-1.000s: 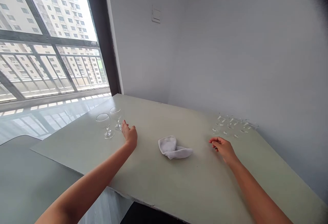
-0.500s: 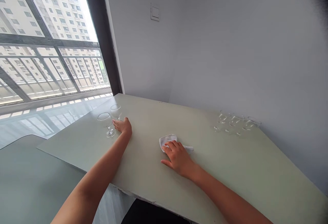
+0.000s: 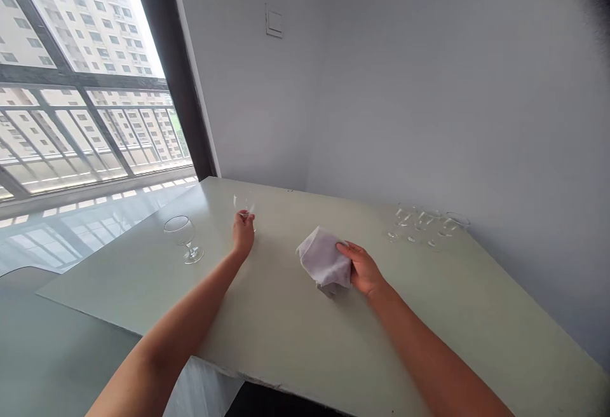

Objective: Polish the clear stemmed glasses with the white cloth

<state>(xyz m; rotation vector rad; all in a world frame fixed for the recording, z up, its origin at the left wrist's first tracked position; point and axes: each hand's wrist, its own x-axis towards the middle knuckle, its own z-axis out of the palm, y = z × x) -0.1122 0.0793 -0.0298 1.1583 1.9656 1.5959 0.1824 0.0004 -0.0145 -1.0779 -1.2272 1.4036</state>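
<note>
My left hand [image 3: 244,231] is closed around the lower part of a clear stemmed glass [image 3: 244,202] over the far left part of the table; the fingers hide much of its stem. To its left another stemmed glass [image 3: 180,232] stands upright, untouched. A white cloth [image 3: 325,257] hangs bunched in my right hand [image 3: 365,269], pinched between thumb and fingers just above the tabletop.
Several clear stemmed glasses [image 3: 424,220] stand grouped near the wall at the right. The pale table [image 3: 276,315] runs back to the grey wall [image 3: 405,86]. A window [image 3: 86,86] is at the left, and a lower grey surface [image 3: 57,341] lies beside the table.
My left hand has taken hold of the farther glass and moved it rightward. My right hand has lifted the cloth off the table. The view has shifted slightly.
</note>
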